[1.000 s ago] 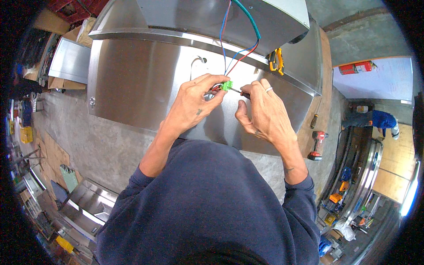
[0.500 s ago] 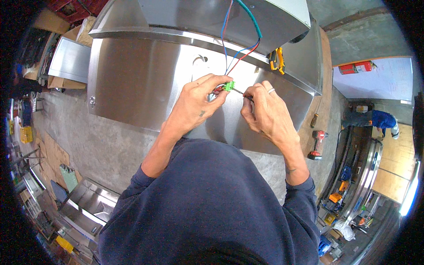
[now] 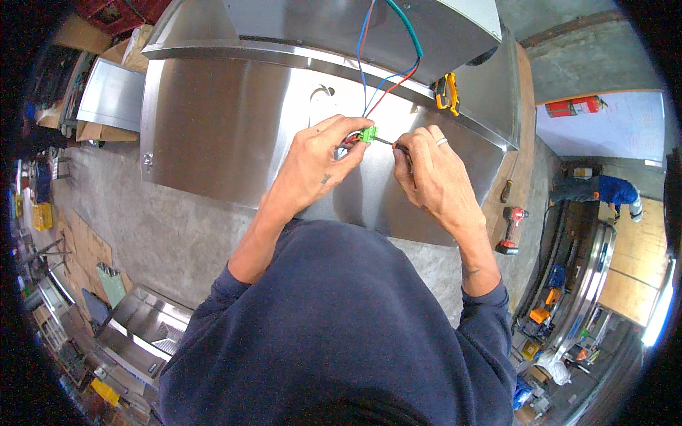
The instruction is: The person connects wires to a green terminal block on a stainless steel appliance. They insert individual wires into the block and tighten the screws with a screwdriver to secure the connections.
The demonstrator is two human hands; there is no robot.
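Observation:
Between the thumb and fingers of my left hand [image 3: 316, 157] is a small green terminal block [image 3: 367, 134]. Red and blue wires [image 3: 389, 91] run down to it from a green sleeve [image 3: 415, 35] above, and more wire shows by my left palm. My right hand [image 3: 435, 170] is closed round a screwdriver [image 3: 384, 142], whose thin shaft points left and meets the block's right side. Most of its handle is hidden by my fingers. Both hands are above a stainless steel panel [image 3: 206, 121].
Yellow-handled pliers [image 3: 447, 94] rest on the steel ledge at the right. Beyond the panel's right edge lie another screwdriver [image 3: 506, 192] and a red cordless drill [image 3: 512, 231]. A steel housing [image 3: 341, 32] rises at the back. Far right, another person [image 3: 611, 194] bends over a wooden board.
My right hand has shifted slightly to the right and turned a little, showing more of the screwdriver by its fingertips. My left hand keeps the terminal block in nearly the same place.

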